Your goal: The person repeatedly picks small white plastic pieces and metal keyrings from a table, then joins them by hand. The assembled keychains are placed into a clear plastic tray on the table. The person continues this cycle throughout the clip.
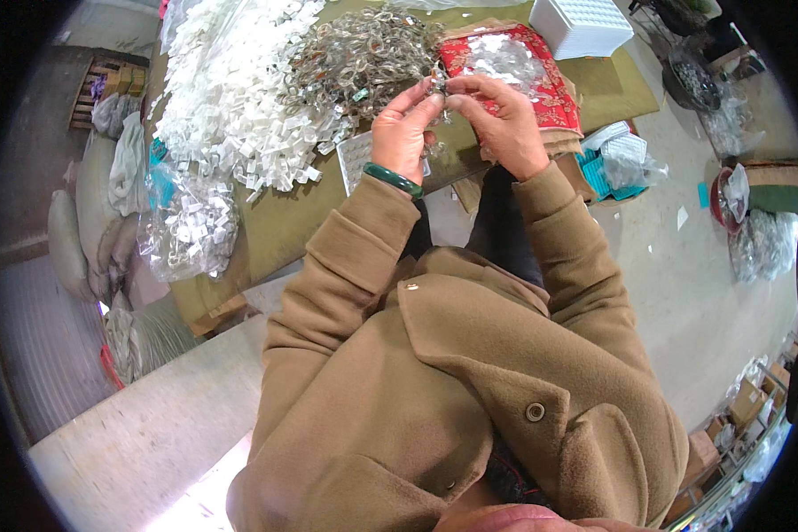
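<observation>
Fingers (475, 85) around a small shiny piece (438, 87)

Workshop, worktable (270, 226) heaped with white pieces (239, 97) and ring-like pieces (363, 62), stuffed sacks (96, 199), cardboard boxes (747, 402)

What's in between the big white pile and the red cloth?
In the head view, a heap of shiny greyish loops lies between the white pile and the red cloth. The left hand shows by the heap's near edge, too.

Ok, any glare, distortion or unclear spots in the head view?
Head view: bright patch at lower left washed out; straight edges bend near the rim; white pieces partly merge; small piece between left hand and right hand indistinct.
</observation>
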Demonstrator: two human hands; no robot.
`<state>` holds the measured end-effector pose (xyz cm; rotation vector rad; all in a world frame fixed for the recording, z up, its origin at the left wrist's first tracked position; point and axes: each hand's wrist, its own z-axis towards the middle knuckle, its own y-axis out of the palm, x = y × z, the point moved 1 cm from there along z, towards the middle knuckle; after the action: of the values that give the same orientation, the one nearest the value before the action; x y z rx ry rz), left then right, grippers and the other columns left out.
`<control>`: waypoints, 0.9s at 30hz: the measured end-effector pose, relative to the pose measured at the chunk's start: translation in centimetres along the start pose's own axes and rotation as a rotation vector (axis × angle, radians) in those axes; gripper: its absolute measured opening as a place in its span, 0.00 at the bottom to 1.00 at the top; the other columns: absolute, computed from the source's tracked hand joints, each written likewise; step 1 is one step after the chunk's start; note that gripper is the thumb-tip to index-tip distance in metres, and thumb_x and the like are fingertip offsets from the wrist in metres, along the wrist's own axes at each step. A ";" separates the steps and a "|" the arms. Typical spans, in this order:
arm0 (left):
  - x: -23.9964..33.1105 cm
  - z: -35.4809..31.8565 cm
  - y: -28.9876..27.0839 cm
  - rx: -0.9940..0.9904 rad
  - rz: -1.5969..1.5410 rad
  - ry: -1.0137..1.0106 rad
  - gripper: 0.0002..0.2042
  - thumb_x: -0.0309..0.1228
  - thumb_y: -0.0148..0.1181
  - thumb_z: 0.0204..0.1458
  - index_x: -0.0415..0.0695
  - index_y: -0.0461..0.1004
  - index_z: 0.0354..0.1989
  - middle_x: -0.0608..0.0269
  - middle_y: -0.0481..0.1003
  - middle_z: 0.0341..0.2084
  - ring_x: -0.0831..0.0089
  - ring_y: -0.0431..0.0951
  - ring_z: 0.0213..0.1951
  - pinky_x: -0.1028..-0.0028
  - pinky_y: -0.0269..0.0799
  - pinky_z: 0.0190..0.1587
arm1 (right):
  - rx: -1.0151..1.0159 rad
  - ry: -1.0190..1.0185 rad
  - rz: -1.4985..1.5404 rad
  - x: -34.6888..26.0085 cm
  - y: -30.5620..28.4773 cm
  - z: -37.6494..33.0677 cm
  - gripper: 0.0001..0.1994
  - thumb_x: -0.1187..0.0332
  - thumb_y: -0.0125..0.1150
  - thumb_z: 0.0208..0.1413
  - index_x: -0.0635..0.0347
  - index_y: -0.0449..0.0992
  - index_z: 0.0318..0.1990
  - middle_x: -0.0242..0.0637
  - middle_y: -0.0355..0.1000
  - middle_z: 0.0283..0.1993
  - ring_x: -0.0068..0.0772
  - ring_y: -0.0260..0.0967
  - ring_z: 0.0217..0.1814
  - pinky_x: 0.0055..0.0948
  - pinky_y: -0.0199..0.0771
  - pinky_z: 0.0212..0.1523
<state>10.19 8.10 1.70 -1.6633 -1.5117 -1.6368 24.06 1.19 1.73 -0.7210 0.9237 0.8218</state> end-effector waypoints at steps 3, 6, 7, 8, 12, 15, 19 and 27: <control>-0.1 -0.2 0.3 0.010 0.025 -0.025 0.13 0.28 0.61 0.54 0.46 0.76 0.48 0.75 0.77 0.31 0.88 0.70 0.26 0.85 0.60 0.22 | -0.064 0.244 0.260 0.4 0.3 -0.2 0.09 0.73 0.61 0.57 0.65 0.76 0.44 0.25 0.73 0.36 0.12 0.66 0.37 0.13 0.67 0.36; 0.1 -0.3 0.4 0.023 0.054 -0.033 0.12 0.30 0.61 0.55 0.46 0.76 0.47 0.73 0.77 0.32 0.87 0.71 0.28 0.84 0.60 0.23 | -0.042 0.267 0.352 0.8 0.4 -0.2 0.09 0.74 0.61 0.56 0.65 0.75 0.44 0.25 0.72 0.36 0.13 0.67 0.37 0.15 0.68 0.37; 0.2 -0.3 0.4 0.027 0.064 -0.046 0.12 0.31 0.61 0.55 0.45 0.76 0.47 0.72 0.77 0.33 0.87 0.71 0.28 0.84 0.60 0.23 | -0.041 0.215 0.263 0.7 0.4 -0.2 0.09 0.74 0.61 0.56 0.65 0.75 0.44 0.25 0.72 0.36 0.14 0.67 0.37 0.16 0.68 0.37; 0.3 -0.3 0.4 0.033 0.024 -0.071 0.11 0.32 0.61 0.55 0.45 0.77 0.46 0.72 0.78 0.33 0.86 0.71 0.28 0.84 0.60 0.23 | -0.031 0.170 0.170 0.7 0.4 -0.3 0.10 0.74 0.61 0.55 0.65 0.75 0.44 0.26 0.72 0.36 0.14 0.67 0.38 0.17 0.69 0.38; 0.2 0.0 0.5 0.086 0.063 -0.089 0.10 0.33 0.62 0.54 0.46 0.78 0.42 0.71 0.78 0.32 0.86 0.71 0.26 0.84 0.60 0.21 | 0.034 0.037 -0.028 0.3 0.5 -0.4 0.10 0.75 0.60 0.50 0.60 0.75 0.42 0.36 0.73 0.35 0.29 0.73 0.35 0.26 0.73 0.37; 0.0 0.3 0.8 0.128 0.177 -0.022 0.09 0.33 0.62 0.54 0.46 0.78 0.42 0.69 0.79 0.33 0.86 0.71 0.25 0.85 0.59 0.20 | 0.048 -0.169 -0.263 -0.3 0.5 -0.4 0.12 0.76 0.58 0.50 0.59 0.75 0.43 0.39 0.72 0.36 0.38 0.73 0.35 0.30 0.74 0.36; -0.2 0.4 0.9 0.193 0.193 0.008 0.09 0.32 0.62 0.53 0.44 0.79 0.41 0.68 0.80 0.30 0.84 0.72 0.22 0.85 0.59 0.18 | 0.146 -0.157 -0.315 -0.4 0.6 -0.4 0.11 0.76 0.58 0.50 0.58 0.76 0.43 0.40 0.71 0.36 0.40 0.73 0.35 0.31 0.74 0.36; -0.1 1.0 -0.1 0.154 0.013 -0.123 0.05 0.29 0.56 0.56 0.44 0.74 0.38 0.62 0.79 0.34 0.85 0.67 0.21 0.85 0.59 0.17 | 0.214 0.200 0.093 2.3 -0.4 -0.3 0.10 0.76 0.57 0.57 0.65 0.74 0.46 0.29 0.72 0.40 0.15 0.68 0.40 0.18 0.71 0.41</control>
<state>10.60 8.92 1.31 -1.7122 -1.6369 -1.3956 25.08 1.44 -0.41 -0.5829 1.2132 0.7272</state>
